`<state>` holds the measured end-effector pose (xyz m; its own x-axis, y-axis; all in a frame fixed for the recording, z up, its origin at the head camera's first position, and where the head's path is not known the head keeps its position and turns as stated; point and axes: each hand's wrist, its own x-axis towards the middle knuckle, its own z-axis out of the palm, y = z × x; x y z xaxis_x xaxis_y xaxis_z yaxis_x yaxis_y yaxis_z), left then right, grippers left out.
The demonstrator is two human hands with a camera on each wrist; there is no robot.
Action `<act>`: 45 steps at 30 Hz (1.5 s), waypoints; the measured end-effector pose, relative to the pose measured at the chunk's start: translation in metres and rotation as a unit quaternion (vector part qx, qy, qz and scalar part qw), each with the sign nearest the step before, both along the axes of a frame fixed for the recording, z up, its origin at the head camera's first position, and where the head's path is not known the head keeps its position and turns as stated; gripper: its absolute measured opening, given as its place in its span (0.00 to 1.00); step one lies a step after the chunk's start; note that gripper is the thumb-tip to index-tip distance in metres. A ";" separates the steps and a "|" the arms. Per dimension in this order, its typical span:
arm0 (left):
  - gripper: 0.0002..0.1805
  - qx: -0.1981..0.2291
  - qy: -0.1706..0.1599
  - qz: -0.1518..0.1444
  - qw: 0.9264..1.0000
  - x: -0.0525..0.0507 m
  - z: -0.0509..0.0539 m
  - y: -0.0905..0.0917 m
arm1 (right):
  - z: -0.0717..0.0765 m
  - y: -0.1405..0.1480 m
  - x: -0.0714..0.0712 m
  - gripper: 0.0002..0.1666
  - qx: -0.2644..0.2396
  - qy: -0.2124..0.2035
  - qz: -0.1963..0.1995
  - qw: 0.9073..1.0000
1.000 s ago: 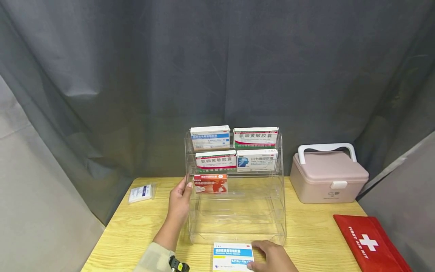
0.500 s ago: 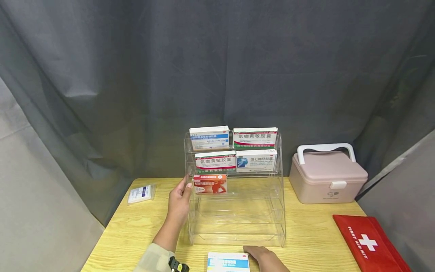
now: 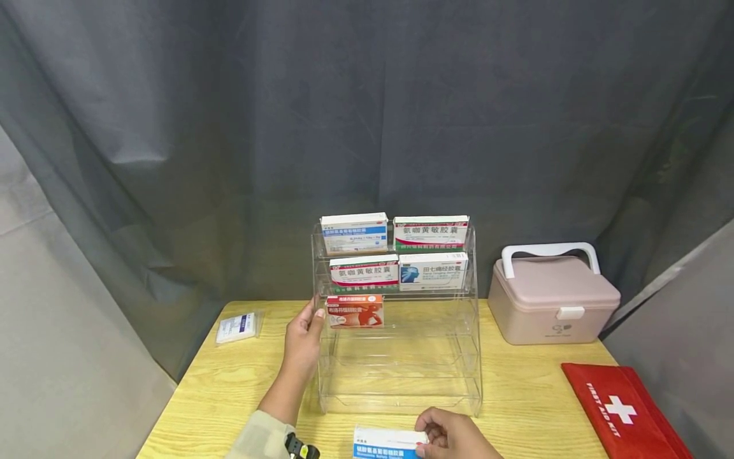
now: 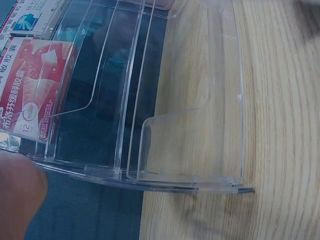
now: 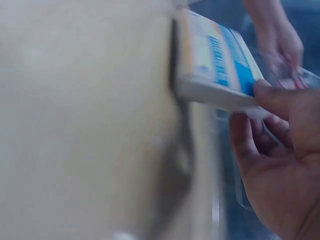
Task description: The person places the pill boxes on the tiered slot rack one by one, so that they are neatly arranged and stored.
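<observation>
My left hand (image 3: 302, 338) grips the left side of a clear acrylic display rack (image 3: 401, 403), thumb in front. My right hand (image 3: 453, 435) pinches the corner of a blue-and-white medicine box (image 3: 385, 440) in front of the rack; the frame cuts off its lower part. In the right wrist view the thumb lies on the printed face of that medicine box (image 5: 220, 55), which is tilted over the table. Two medicine boxes stand on each of the top two tiers. A red medicine box (image 3: 355, 312) sits on the left of the third tier, close to my left thumb.
A pink lidded case (image 3: 556, 303) with a white handle stands right of the rack. The red first aid pouch (image 3: 622, 405) lies at the table's right edge. On the left is a small plastic-wrapped packet (image 3: 237, 327). A grey curtain (image 3: 321, 127) hangs behind the wooden table (image 3: 527, 408).
The blue-and-white box has been drawn down toward the frame's bottom edge and tilted. My right hand has shifted its hold to the box's upper right corner. The left hand has stayed on the rack.
</observation>
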<state>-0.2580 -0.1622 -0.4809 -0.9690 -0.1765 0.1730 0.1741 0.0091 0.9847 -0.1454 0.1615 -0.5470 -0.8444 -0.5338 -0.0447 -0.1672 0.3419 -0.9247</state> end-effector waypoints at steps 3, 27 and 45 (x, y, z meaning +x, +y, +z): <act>0.28 0.003 0.000 0.000 1.000 0.000 0.000 0.000 | 0.023 0.014 -0.010 0.13 -0.018 0.001 0.018 1.000; 0.29 0.001 -0.010 -0.002 1.000 0.002 -0.007 -0.004 | 0.142 0.035 -0.103 0.16 -0.044 0.284 -0.286 0.914; 0.28 0.001 0.000 -0.002 1.000 0.000 -0.001 -0.001 | 0.125 0.032 -0.106 0.15 0.130 0.451 -0.241 0.850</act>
<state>-0.2582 -0.1629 -0.4821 -0.9696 -0.1730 0.1734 0.1749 0.0067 0.9846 -0.2514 0.1932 -0.4222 -0.7150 -0.1880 0.6734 -0.5512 0.7441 -0.3775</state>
